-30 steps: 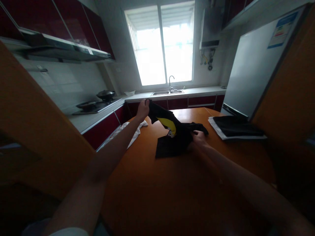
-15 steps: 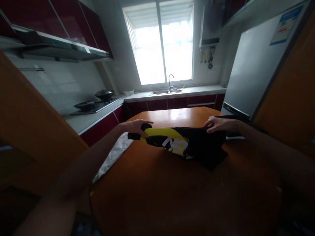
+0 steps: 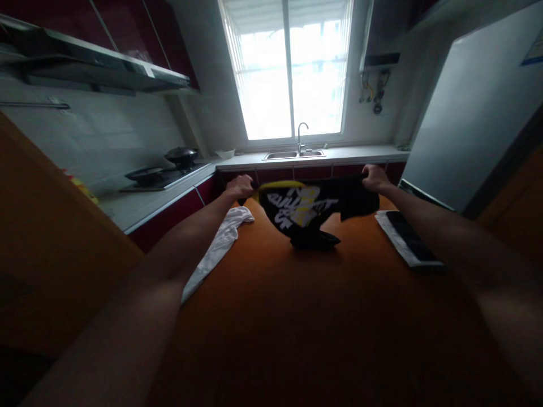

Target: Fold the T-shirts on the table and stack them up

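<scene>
A black garment (image 3: 316, 206) with yellow and white lettering, its exact kind unclear, hangs stretched between my two hands. My left hand (image 3: 240, 185) grips its left end in a closed fist. At the opposite end, my right hand (image 3: 375, 177) is closed on the black cloth. The garment's lower part sags in a fold that touches the wooden table (image 3: 297, 299). Near my left forearm lies a crumpled white cloth (image 3: 220, 246) along the table's left edge. Below my right hand is a flat folded stack of black and white cloth (image 3: 407, 237).
Beyond the table runs a white counter with a sink (image 3: 292, 154) under a bright window. A stove (image 3: 169, 174) with a lidded pan (image 3: 181, 155) stands at the left, below a range hood (image 3: 106, 73). A refrigerator (image 3: 470, 113) rises on the right.
Both hands have moved up and away from me, lifting the garment off the table and spreading it so more lettering shows. The folded stack on the right has come into fuller view.
</scene>
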`<action>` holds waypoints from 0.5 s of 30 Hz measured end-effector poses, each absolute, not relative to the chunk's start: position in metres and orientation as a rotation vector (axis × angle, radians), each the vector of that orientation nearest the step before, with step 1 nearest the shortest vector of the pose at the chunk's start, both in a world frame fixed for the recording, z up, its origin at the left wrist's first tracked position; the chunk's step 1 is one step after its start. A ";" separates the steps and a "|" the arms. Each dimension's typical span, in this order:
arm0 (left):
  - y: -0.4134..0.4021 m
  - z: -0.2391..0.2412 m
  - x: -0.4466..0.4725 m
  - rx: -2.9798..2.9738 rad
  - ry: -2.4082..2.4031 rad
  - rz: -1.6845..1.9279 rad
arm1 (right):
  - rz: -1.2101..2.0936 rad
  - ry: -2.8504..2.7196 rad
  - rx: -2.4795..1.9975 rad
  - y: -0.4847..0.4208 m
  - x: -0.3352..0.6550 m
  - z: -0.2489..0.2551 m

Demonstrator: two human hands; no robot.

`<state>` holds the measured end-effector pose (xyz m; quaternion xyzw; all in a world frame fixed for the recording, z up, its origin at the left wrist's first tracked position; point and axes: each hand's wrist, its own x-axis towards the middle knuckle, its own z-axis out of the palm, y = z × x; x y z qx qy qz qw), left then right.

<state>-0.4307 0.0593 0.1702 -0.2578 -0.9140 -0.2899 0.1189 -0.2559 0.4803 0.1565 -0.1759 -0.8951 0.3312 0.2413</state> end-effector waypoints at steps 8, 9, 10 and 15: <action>0.085 0.269 -0.462 -0.385 -1.970 -1.100 | 0.403 -1.924 -0.261 0.497 -0.302 0.273; 0.082 0.270 -0.460 -0.391 -1.983 -1.078 | 0.387 -1.928 -0.228 0.498 -0.299 0.273; 0.078 0.266 -0.458 -0.403 -2.007 -1.048 | 0.382 -1.935 -0.198 0.499 -0.295 0.270; 0.048 0.200 -0.422 -0.534 -2.231 -0.884 | 0.503 -2.036 -0.115 0.492 -0.263 0.216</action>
